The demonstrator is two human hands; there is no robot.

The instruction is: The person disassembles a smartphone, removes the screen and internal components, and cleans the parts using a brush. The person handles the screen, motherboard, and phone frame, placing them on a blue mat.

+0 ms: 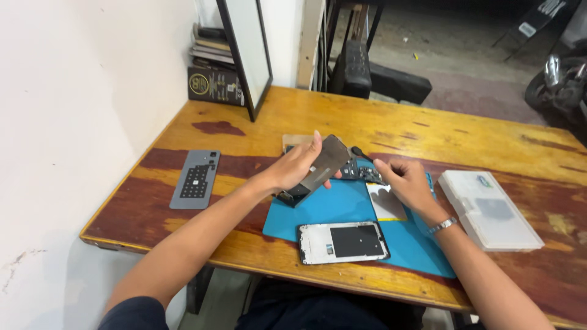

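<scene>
So the blue work mat sits near the front edge of a worn wooden table, and pretty much everything happens around it. Left hand is raised just over the mat's back-left corner, fingers curled around a dark phone panel, thumb on the near side. The panel is tilted up off the mat, lower end pointing down toward the mat's left part.

Right hand is at the back edge of the mat, fingers bunched together and pressed down on some small dark phone parts lying there. Can't tell if it's actually pinching anything, too small to see. There's a metal bracelet on that wrist.

Right under that hand, on the mat, a pale rectangular sheet. At the mat's front edge lies a white phone frame with a dark rectangle in the middle, flat, touched by neither hand.

Off the mat to the right: a clear plastic parts box. Well off to the left: a grey flat pad with a grid of holes. Behind the mat, at the far left table corner, a black-framed panel leans by the wall next to stacked books.
</scene>
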